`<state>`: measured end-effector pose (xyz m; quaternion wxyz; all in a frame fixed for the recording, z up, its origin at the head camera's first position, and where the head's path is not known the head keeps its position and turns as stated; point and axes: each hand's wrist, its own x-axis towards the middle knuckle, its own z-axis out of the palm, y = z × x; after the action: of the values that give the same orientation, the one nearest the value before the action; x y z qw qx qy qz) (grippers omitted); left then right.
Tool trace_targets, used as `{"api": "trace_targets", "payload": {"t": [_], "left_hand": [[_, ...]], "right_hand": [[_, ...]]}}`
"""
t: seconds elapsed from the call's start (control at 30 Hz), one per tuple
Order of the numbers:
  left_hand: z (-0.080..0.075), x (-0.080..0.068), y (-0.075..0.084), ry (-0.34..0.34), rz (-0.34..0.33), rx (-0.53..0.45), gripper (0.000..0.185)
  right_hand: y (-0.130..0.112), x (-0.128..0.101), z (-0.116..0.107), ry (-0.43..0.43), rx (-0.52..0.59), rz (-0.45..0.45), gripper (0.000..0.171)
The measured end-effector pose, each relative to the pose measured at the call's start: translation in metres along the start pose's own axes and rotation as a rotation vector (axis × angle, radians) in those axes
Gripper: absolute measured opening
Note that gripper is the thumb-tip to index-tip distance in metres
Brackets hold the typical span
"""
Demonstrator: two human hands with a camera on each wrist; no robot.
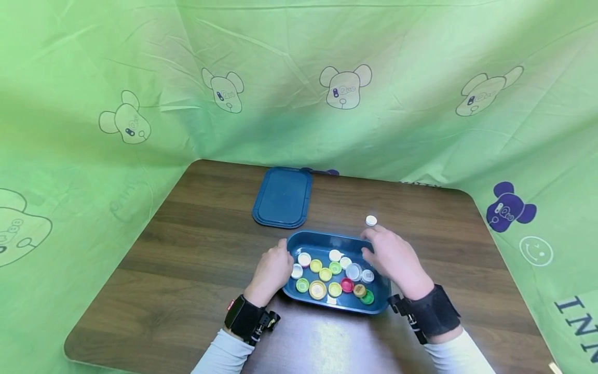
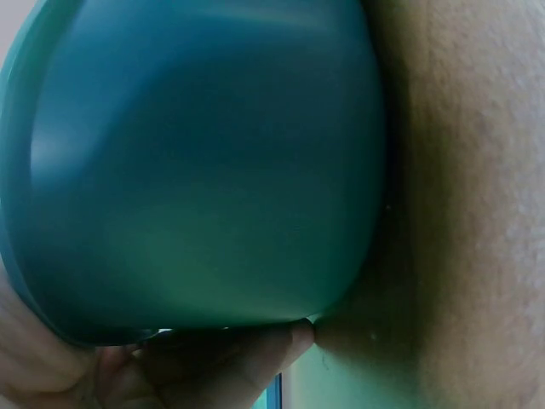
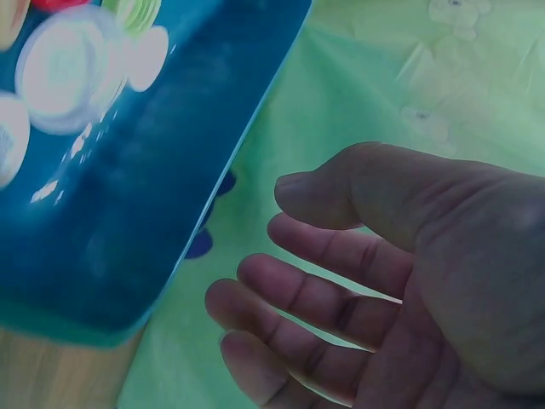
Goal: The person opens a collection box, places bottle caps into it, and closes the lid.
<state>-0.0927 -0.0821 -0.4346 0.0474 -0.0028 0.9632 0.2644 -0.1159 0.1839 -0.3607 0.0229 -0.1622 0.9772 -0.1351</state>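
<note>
A dark blue tray (image 1: 322, 242) holding several coloured bottle caps (image 1: 334, 272) sits at the table's near middle. My left hand (image 1: 275, 262) grips the tray's left edge, with the thumb at the rim. In the left wrist view the tray's outer wall (image 2: 196, 170) fills the frame and a finger (image 2: 255, 362) lies under it. My right hand (image 1: 379, 250) hovers over the tray's right end with relaxed fingers and holds nothing. In the right wrist view that hand (image 3: 264, 247) is open beside the tray (image 3: 153, 187). A single white cap (image 1: 371, 220) lies on the table just beyond the right hand.
A matching blue lid (image 1: 283, 196) lies flat behind the tray, near the back. Green printed cloth (image 1: 299, 78) walls in the wooden table (image 1: 187, 259) at the back and both sides.
</note>
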Motion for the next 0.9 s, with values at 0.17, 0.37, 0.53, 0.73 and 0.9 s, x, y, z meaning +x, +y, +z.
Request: {"api": "trace_targets", "payload": {"t": [0.17, 0.37, 0.53, 0.73, 0.9], "left_hand": [[0.000, -0.001, 0.000, -0.004, -0.004, -0.004, 0.041], [-0.001, 0.000, 0.000, -0.001, -0.002, -0.013, 0.040], [-0.001, -0.001, 0.000, 0.003, -0.002, -0.010, 0.039], [0.000, -0.002, 0.000, 0.021, 0.013, -0.009, 0.037], [0.000, -0.002, 0.000, 0.034, 0.020, -0.007, 0.036]], "right_hand": [[0.018, 0.008, -0.003, 0.009, 0.019, 0.022, 0.029], [0.043, 0.021, -0.004, 0.003, 0.032, 0.058, 0.034], [0.061, 0.030, 0.004, -0.033, 0.048, 0.079, 0.039], [0.078, 0.041, 0.022, -0.075, 0.059, 0.086, 0.042], [0.090, 0.049, 0.038, -0.085, 0.056, 0.071, 0.040]]}}
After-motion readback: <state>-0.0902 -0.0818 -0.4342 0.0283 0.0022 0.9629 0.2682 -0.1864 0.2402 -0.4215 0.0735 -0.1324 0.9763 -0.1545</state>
